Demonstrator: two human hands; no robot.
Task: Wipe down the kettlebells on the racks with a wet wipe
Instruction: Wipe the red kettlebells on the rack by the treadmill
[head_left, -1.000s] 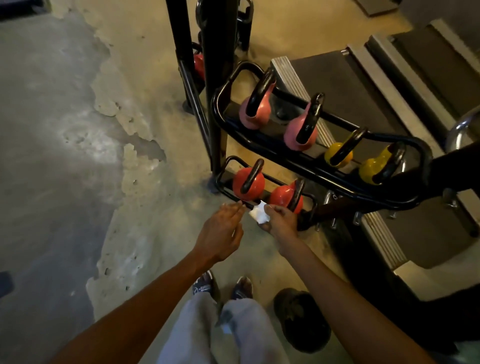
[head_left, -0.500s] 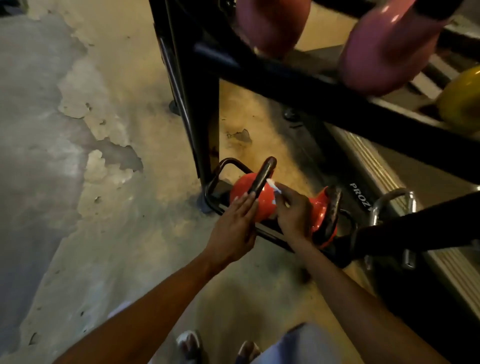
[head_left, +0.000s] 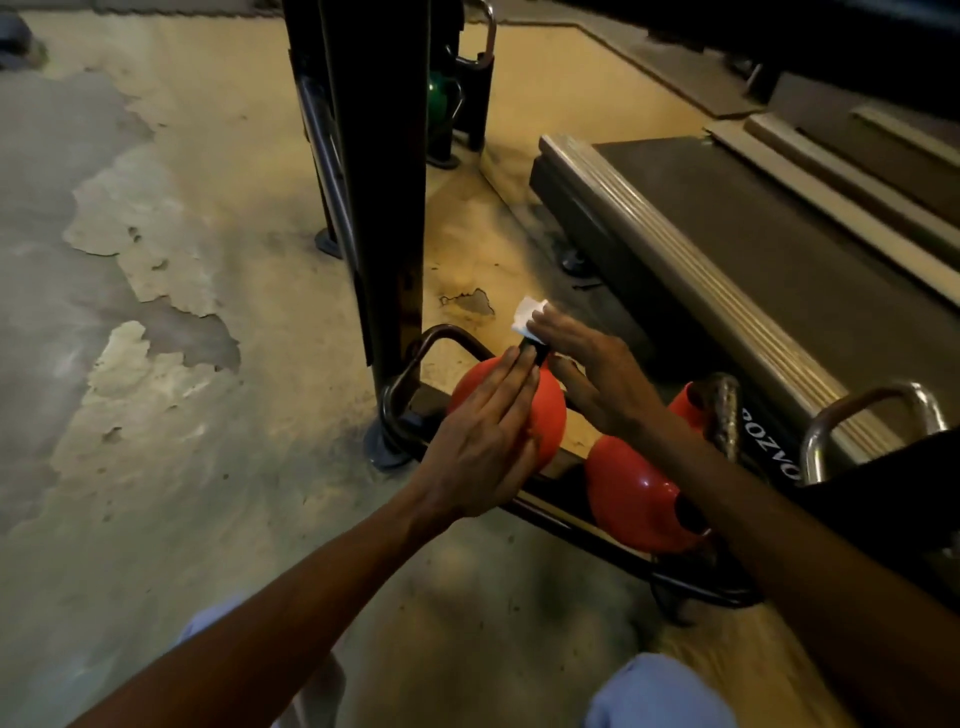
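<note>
Dim warm light; deep shadows right; wide-angle edge distortion.

Both forearms are bare to the edge of the picture, with no sleeves, watch, rings or gloves showing. The left hand (head_left: 480, 441) and right hand (head_left: 597, 374) are uncovered. Pale blue-grey trousers (head_left: 660, 691) cover the knees at the bottom edge.
</note>
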